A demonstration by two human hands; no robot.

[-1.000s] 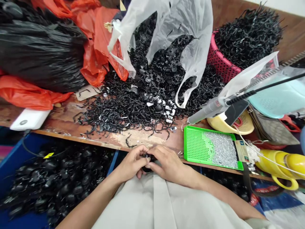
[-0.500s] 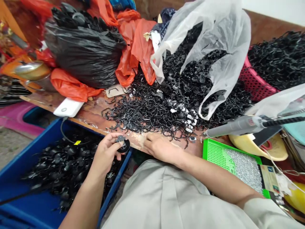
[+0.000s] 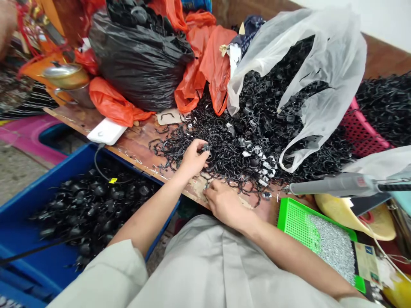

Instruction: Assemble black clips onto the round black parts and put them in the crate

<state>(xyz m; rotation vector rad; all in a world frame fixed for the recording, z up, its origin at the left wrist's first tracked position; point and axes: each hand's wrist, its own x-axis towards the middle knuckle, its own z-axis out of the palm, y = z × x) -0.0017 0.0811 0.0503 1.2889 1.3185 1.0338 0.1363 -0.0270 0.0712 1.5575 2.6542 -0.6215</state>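
Black plastic clips [image 3: 205,147], thin and hooked, lie heaped on the brown wooden bench [image 3: 135,143], and the left hand [image 3: 192,160] rests on the near edge of that heap with its fingers pinched shut on a small round black piece [image 3: 207,150] (its exact shape is too small to make out). Just below, at about five o'clock from the left hand, the right hand [image 3: 224,203] lies on the bench's front edge, its fingertips closed on a tiny pale bit [image 3: 206,186]; what that bit is cannot be told.

At twelve to one o'clock from the hands, a clear plastic bag [image 3: 324,72] sags open over more of the black pieces. A black plastic sack [image 3: 141,64] sits at eleven o'clock, with orange plastic bags [image 3: 205,72] crumpled between it and the clear bag. A white flat device [image 3: 107,131] lies on the bench at nine o'clock from the left hand. Below the bench, at seven o'clock, a blue plastic crate [image 3: 73,164] holds rounded black parts [image 3: 93,205]. At four o'clock from the right hand, a green perforated tray [image 3: 292,220] carries a spread of small silvery screws [image 3: 330,246], and a grey pen-shaped power tool [image 3: 334,186] hangs level just above it. A pink mesh basket [image 3: 359,132] stands at three o'clock, beside the heap.
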